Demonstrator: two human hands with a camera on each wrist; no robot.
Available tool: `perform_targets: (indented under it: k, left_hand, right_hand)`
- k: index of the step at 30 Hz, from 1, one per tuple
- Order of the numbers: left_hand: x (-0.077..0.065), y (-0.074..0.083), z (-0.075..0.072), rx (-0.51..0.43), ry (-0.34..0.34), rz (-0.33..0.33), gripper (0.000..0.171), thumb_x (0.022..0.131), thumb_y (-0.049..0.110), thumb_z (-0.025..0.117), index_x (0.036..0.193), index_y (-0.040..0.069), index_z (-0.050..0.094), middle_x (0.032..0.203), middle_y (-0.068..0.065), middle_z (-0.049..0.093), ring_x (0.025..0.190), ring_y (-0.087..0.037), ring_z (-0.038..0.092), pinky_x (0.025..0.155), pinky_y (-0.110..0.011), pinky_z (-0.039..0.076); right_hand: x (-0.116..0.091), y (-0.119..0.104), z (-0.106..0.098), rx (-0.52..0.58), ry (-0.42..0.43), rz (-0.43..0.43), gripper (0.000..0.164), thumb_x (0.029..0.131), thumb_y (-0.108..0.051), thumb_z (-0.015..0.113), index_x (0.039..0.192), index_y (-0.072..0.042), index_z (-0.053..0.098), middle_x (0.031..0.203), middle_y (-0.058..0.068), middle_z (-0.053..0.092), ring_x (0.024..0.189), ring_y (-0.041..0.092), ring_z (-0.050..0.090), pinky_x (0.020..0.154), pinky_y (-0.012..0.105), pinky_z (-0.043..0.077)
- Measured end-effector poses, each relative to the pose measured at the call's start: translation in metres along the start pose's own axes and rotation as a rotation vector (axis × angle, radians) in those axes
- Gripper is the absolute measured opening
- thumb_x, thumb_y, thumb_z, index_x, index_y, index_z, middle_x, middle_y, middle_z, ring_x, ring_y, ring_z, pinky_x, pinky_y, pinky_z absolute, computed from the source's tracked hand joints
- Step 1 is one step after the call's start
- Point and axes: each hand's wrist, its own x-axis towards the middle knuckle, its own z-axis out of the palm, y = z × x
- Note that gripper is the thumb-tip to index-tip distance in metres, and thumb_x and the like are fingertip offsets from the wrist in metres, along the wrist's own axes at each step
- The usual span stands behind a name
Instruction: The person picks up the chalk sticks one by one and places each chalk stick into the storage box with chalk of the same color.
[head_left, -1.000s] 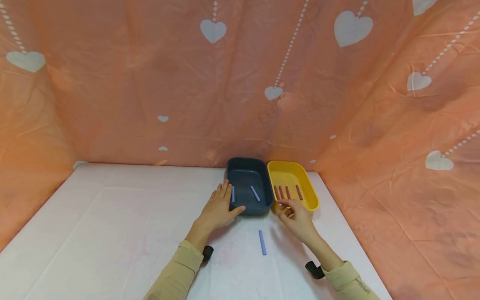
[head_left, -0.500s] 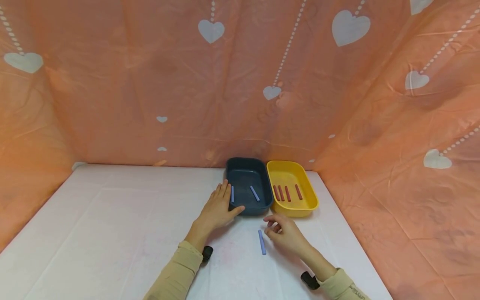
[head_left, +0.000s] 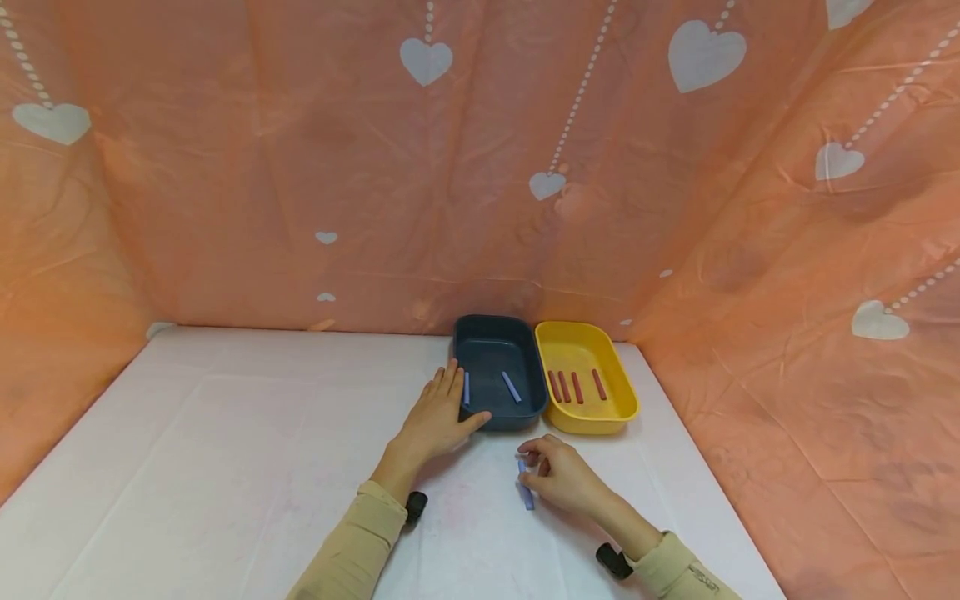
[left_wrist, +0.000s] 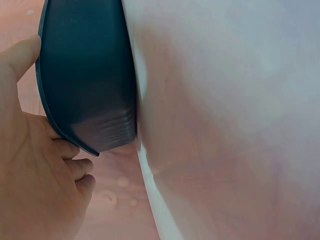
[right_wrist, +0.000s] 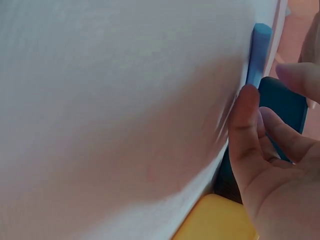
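Note:
My left hand (head_left: pixel 435 421) lies at the near left corner of a dark blue tray (head_left: pixel 491 332), fingers spread along the left rim and thumb on the near rim. In the left wrist view, the thumb tip meets the tray's edge. My right hand (head_left: pixel 562 475) is at a blue chalk stick (head_left: pixel 527 498) on the table, with its bent thumb and fingers apart around the upper part. In the right wrist view, one fingertip reaches the end of the chalk (right_wrist: pixel 259 52). Inside the tray lie two more blue chalk sticks (head_left: pixel 511 387).
A yellow tray (head_left: pixel 581 333) stands right against the dark blue one, with several red chalk sticks (head_left: pixel 577 387) in it. Both trays sit near the back edge of the white-covered table (head_left: pixel 247 467). Orange curtains with white hearts surround the table.
My right hand has left the yellow tray's near edge and moved down and left to the blue chalk on the table. My left hand has stayed at the dark blue tray.

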Motion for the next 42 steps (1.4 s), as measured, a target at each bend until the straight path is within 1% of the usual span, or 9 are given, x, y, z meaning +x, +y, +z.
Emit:
perform_targets:
  k: [5, 9, 16, 25, 35, 42]
  left_hand:
    - [0.0, 0.0012, -0.0009, 0.0, 0.002, 0.002, 0.098, 0.1, 0.058, 0.06, 0.162, -0.006, 0.02, 0.173, -0.02, 0.011, 0.159, -0.04, 0.013, 0.128, -0.051, 0.016]
    - [-0.0004, 0.003, -0.0024, -0.007, 0.001, -0.002, 0.098, 0.1, 0.057, 0.06, 0.163, -0.006, 0.02, 0.173, -0.02, 0.011, 0.159, -0.039, 0.012, 0.128, -0.051, 0.015]
    - [0.0004, 0.0031, -0.0031, -0.007, 0.016, 0.011, 0.097, 0.1, 0.057, 0.061, 0.162, -0.007, 0.021, 0.172, -0.021, 0.012, 0.158, -0.041, 0.014, 0.127, -0.052, 0.017]
    - [0.001, 0.0022, -0.0019, -0.006, 0.021, 0.013, 0.098, 0.099, 0.057, 0.062, 0.162, -0.007, 0.022, 0.172, -0.022, 0.013, 0.158, -0.041, 0.015, 0.127, -0.053, 0.018]
    - [0.0017, 0.0001, 0.001, -0.004, 0.015, 0.006, 0.098, 0.099, 0.057, 0.061, 0.162, -0.006, 0.022, 0.172, -0.021, 0.012, 0.158, -0.041, 0.015, 0.127, -0.052, 0.017]
    - [0.0003, 0.001, -0.0003, -0.008, 0.009, 0.001, 0.098, 0.1, 0.057, 0.061, 0.162, -0.007, 0.021, 0.172, -0.021, 0.012, 0.158, -0.041, 0.014, 0.128, -0.052, 0.017]
  right_hand:
    - [0.0014, -0.0012, 0.0007, -0.012, -0.027, 0.02, 0.033, 0.09, -0.015, 0.081, 0.119, -0.004, 0.07, 0.1, 0.0, 0.062, 0.071, 0.007, 0.052, 0.063, 0.021, 0.047]
    - [0.0018, -0.0019, 0.001, -0.028, -0.039, 0.02, 0.034, 0.089, -0.016, 0.082, 0.119, -0.004, 0.07, 0.1, -0.001, 0.06, 0.071, 0.007, 0.052, 0.063, 0.022, 0.047]
    - [0.0019, -0.0012, 0.0003, -0.054, -0.044, 0.005, 0.033, 0.088, -0.015, 0.083, 0.118, -0.005, 0.072, 0.098, -0.002, 0.059, 0.07, 0.006, 0.051, 0.063, 0.022, 0.047]
    - [0.0027, -0.0025, -0.0005, -0.056, -0.056, 0.03, 0.031, 0.088, -0.015, 0.084, 0.115, -0.006, 0.073, 0.097, -0.001, 0.059, 0.072, 0.008, 0.051, 0.064, 0.022, 0.047]
    - [0.0007, -0.0043, -0.001, 0.014, -0.04, 0.037, 0.03, 0.084, -0.012, 0.087, 0.11, -0.004, 0.072, 0.094, 0.0, 0.059, 0.074, 0.01, 0.053, 0.066, 0.021, 0.048]
    - [0.0, -0.0055, -0.0009, 0.13, -0.02, 0.083, 0.032, 0.083, -0.006, 0.087, 0.108, -0.003, 0.069, 0.093, 0.001, 0.06, 0.075, 0.013, 0.054, 0.065, 0.02, 0.049]
